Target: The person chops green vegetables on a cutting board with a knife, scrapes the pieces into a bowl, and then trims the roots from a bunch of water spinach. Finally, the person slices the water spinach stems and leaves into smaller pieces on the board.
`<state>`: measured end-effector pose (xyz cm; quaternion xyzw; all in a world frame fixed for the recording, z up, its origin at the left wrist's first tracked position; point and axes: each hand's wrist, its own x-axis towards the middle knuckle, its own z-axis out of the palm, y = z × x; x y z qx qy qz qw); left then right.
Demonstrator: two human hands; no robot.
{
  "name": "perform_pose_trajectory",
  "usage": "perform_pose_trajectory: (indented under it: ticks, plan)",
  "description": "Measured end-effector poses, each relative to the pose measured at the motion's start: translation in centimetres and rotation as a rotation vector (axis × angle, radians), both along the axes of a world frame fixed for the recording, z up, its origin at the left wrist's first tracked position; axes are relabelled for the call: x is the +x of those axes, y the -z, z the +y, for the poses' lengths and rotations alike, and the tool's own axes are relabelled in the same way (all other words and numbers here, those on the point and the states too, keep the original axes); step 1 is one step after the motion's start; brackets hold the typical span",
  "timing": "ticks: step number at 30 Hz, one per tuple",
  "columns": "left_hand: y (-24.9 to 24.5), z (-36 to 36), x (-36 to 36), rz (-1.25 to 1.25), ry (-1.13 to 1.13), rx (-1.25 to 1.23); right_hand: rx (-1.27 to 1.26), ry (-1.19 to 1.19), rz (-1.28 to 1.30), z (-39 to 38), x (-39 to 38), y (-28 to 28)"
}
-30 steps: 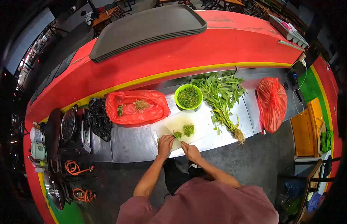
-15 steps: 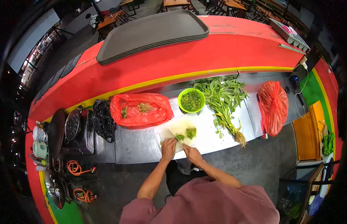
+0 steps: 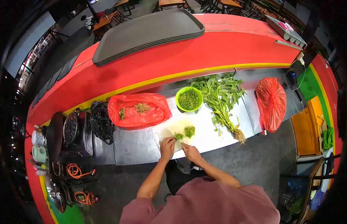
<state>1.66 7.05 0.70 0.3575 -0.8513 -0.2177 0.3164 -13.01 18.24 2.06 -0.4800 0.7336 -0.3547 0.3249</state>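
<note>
On a pale cutting board (image 3: 161, 133) at the counter's front edge, my left hand (image 3: 167, 148) is closed over a small bunch of green leaves (image 3: 178, 136), pressing it down. Most of what lies under those fingers is hidden. My right hand (image 3: 191, 153) grips a knife, its handle covered by the fingers and its pale blade hard to tell from the board. A heap of chopped greens (image 3: 189, 131) lies just beyond the blade. Farther back stands a lime-green bowl (image 3: 176, 100) filled with finely chopped greens.
Leafy greens with roots (image 3: 221, 104) lie right of the bowl. An open red plastic bag (image 3: 123, 121) holds root trimmings; a black bag (image 3: 101, 121) and a stove with a pan (image 3: 71, 127) are left. A tied red bag (image 3: 271, 104) sits right. Stacked trays (image 3: 151, 33) top the red ledge.
The view has shifted slightly, moving the whole scene a little left in the picture. Both hands keep nearly the same place on the board, with the knife still in my right hand.
</note>
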Motion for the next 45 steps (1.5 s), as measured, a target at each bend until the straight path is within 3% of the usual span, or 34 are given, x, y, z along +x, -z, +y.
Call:
perform_pose_trajectory:
  ticks: [9, 15, 17, 22, 25, 32, 45]
  plan:
    - [-0.1, 0.1, -0.1, -0.003, -0.015, -0.052, 0.042, -0.072, 0.125, -2.4, 0.2, 0.4]
    - [-0.9, 0.5, 0.3, -0.007, 0.005, -0.027, -0.065, -0.046, 0.03, -1.4, 0.2, -0.5]
    - [-0.6, 0.4, 0.3, 0.019, 0.009, -0.023, 0.08, -0.038, 0.024, -0.3, 0.2, -1.1]
    - [-0.4, 0.6, 0.2, 0.013, -0.007, -0.036, 0.125, -0.085, 0.075, -1.5, 0.2, -1.5]
    - [-0.3, 0.7, 0.2, -0.011, -0.03, -0.023, 0.01, -0.071, 0.089, -3.1, 0.6, -1.2]
    - [-0.3, 1.0, 0.5, 0.043, -0.027, 0.069, 0.074, -0.017, -0.017, -1.1, 0.5, -2.2]
    - [-0.3, 1.0, 0.5, 0.03, 0.032, 0.017, 0.019, -0.053, 0.091, -3.2, 0.9, 0.5]
